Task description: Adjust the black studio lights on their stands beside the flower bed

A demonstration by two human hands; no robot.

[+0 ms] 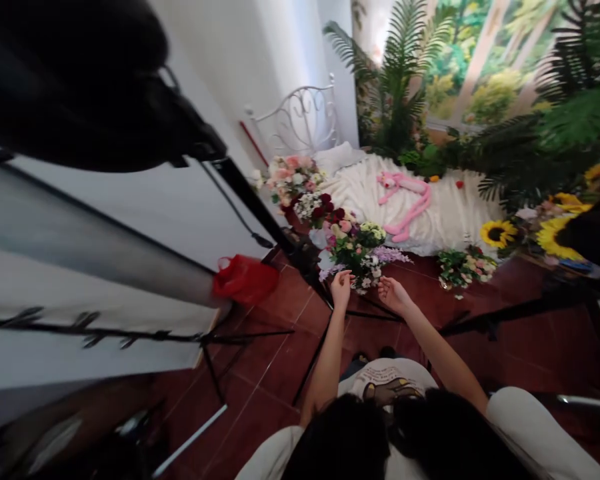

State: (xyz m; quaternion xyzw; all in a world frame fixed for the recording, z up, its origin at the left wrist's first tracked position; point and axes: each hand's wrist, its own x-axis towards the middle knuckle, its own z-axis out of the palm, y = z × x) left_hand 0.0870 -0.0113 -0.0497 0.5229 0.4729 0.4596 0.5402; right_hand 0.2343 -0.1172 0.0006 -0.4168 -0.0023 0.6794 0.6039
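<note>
Both arms reach forward over the dark red tiled floor. My left hand (342,289) is raised with its fingers bent and thumb close to them; whether anything small is in it I cannot make out. To its right, my right hand (394,294) has loosely curled fingers with the palm side turned inward, and nothing large shows in it. Just beyond both hands stands a mixed flower arrangement (353,248) with pink, white and purple blooms. From this view I cannot tell whether either hand touches the flowers.
A black light stand (250,207) slants in from the upper left. A red plastic bag (246,279) lies beside a backdrop. Behind the flowers is a bed with a cream blanket (353,187) and a pink plush toy (405,230). Sunflowers (499,234) and palms are on the right.
</note>
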